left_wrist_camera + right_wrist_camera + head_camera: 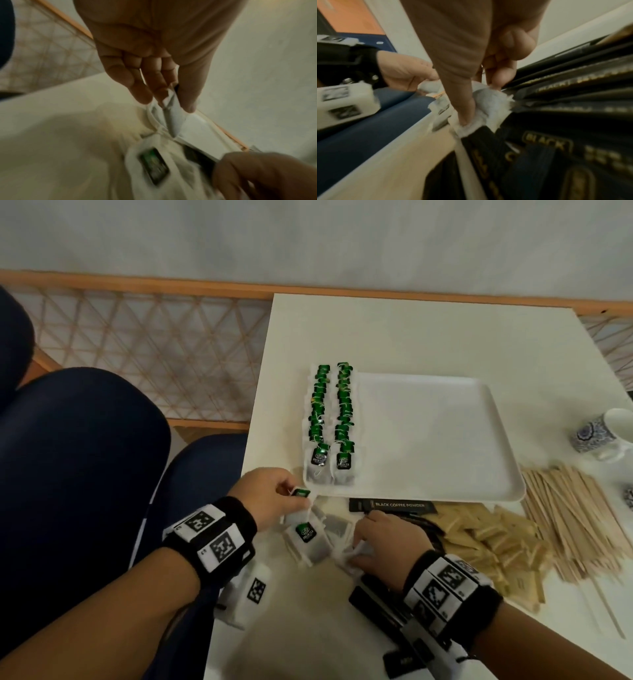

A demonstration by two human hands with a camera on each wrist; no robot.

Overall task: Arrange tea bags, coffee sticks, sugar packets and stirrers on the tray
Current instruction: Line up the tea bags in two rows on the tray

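A white tray lies on the white table, with two long rows of green-tagged tea bags along its left side. Just in front of the tray's near left corner, my left hand pinches a tea bag by its top, green tag showing. A small heap of loose tea bags lies below it. My right hand pinches another white tea bag at the heap's right edge, beside black coffee sticks.
Black coffee sticks lie in front of the tray, with tan sugar packets and a fan of wooden stirrers to the right. A patterned mug stands at the right edge. The table's left edge runs beside my blue-clad legs.
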